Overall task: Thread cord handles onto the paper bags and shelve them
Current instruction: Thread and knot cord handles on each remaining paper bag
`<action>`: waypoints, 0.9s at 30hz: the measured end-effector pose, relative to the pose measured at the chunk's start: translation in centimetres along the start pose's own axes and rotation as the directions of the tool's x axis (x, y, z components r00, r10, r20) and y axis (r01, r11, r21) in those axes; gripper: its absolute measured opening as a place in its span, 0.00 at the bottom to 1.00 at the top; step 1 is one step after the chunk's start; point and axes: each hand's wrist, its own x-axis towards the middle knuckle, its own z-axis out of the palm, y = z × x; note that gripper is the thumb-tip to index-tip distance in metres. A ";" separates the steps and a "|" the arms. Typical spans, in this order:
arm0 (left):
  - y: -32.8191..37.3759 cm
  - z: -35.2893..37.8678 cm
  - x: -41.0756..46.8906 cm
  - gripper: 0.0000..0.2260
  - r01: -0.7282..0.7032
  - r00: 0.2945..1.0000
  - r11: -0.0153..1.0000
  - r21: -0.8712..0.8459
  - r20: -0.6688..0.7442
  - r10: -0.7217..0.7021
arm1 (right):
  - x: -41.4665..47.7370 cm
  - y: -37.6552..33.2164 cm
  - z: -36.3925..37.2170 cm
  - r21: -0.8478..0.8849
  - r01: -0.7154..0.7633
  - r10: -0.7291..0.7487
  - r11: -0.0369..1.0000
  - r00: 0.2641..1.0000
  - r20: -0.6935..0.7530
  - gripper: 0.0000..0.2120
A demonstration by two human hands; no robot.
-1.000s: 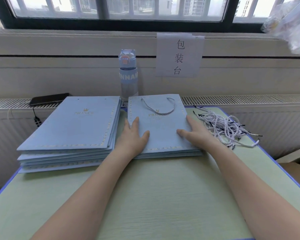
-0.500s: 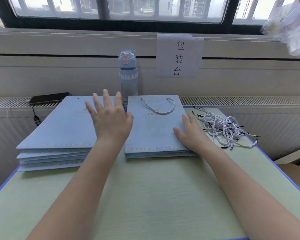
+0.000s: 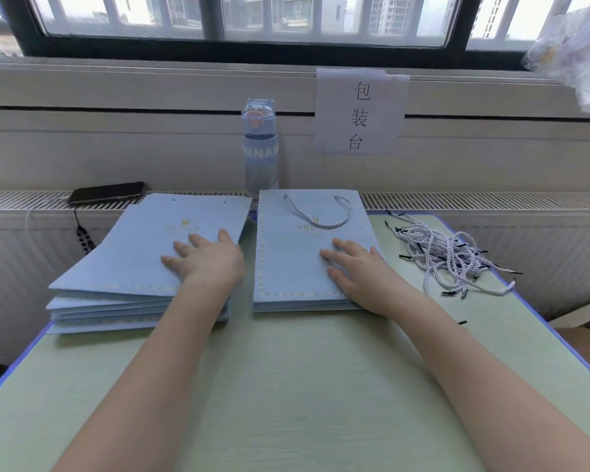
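Blue plain bag (image 3: 140,257) under left hand (image 3: 209,264) — corded bag (image 3: 292,267) under right hand (image 3: 361,272)

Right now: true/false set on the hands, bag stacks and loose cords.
1. The left hand rests flat on the left stack of light-blue paper bags. True.
2. The loose pile of white twisted cords lies right of the right stack of light-blue paper bags. True.
3. The right stack's top bag has no handle. False: a white cord handle loops across it.
4. The right hand pinches a cord. False: it lies flat on the right stack.
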 end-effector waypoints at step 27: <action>6.6 1.5 -10.2 0.28 -0.698 0.338 0.628 0.344 -0.615 0.713 | 0.4 1.5 -3.0 0.973 0.171 0.541 0.158 0.809 -0.230 0.10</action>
